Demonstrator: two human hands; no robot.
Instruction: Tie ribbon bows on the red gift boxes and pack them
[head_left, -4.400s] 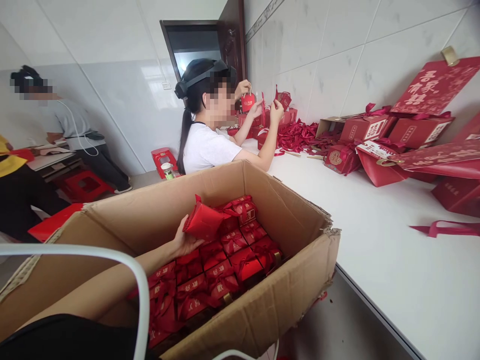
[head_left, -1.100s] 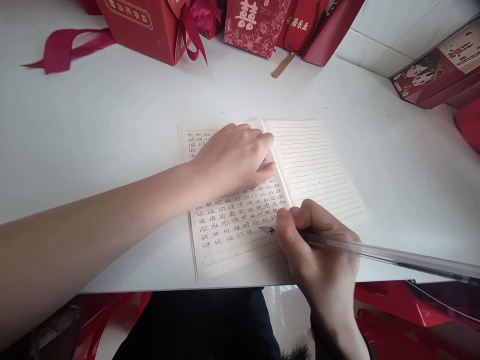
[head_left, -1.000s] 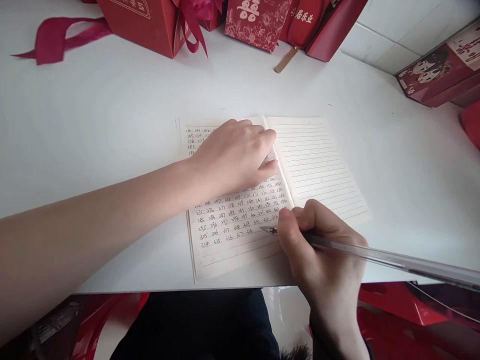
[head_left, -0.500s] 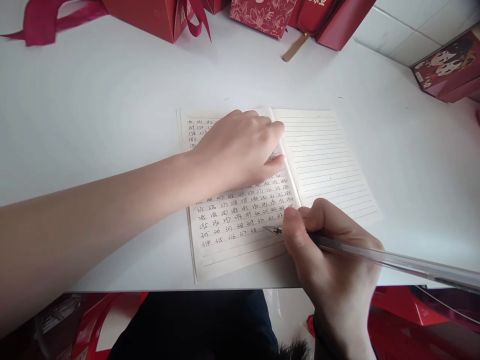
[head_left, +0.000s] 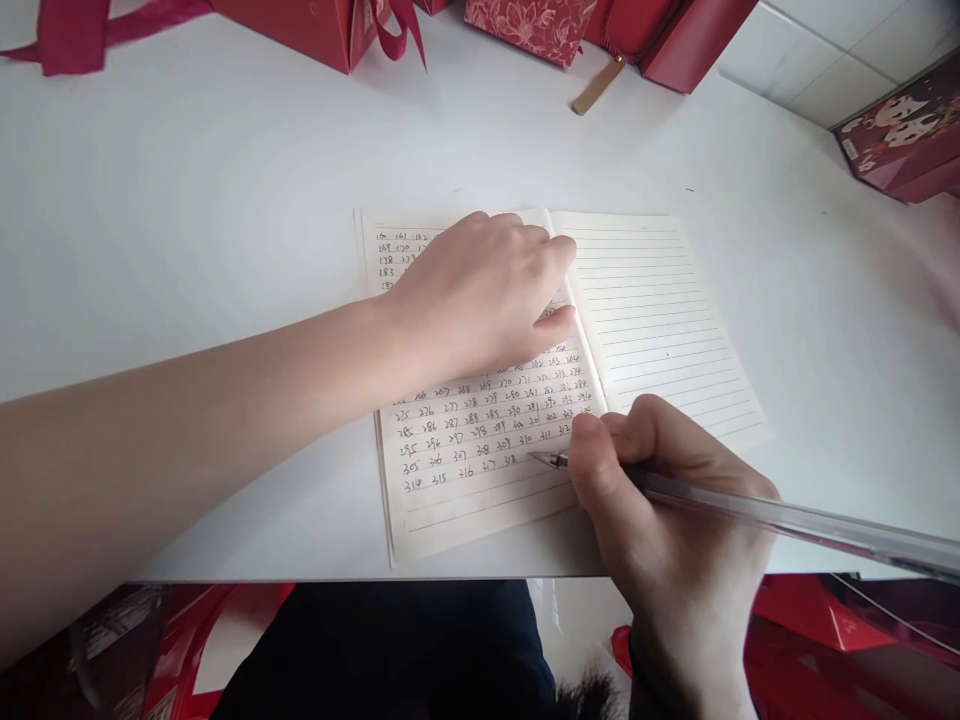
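An open lined notebook [head_left: 645, 310] lies on the white table [head_left: 187, 220]. Its left page is filled with rows of handwritten numbers; the right page is blank. My left hand [head_left: 487, 290] lies flat on the upper left page, fingers stretched toward the spine, pressing it down. My right hand [head_left: 667, 500] is closed round a clear pen [head_left: 757, 512]. The pen tip rests on the left page just right of the last written number, in the lowest written row.
Red gift boxes [head_left: 315, 25] and dark red ribbon [head_left: 75, 25] line the table's far edge. A patterned red box [head_left: 536, 22] and a tassel [head_left: 596, 88] sit behind the notebook. Another box [head_left: 904, 135] stands at the right by the tiled wall. Red items lie below the table edge.
4.4 s ago my left hand held a red gift box over a cardboard carton. Over the last second both hands stay on the notebook; the view has drifted slightly, pen tip near the same spot.
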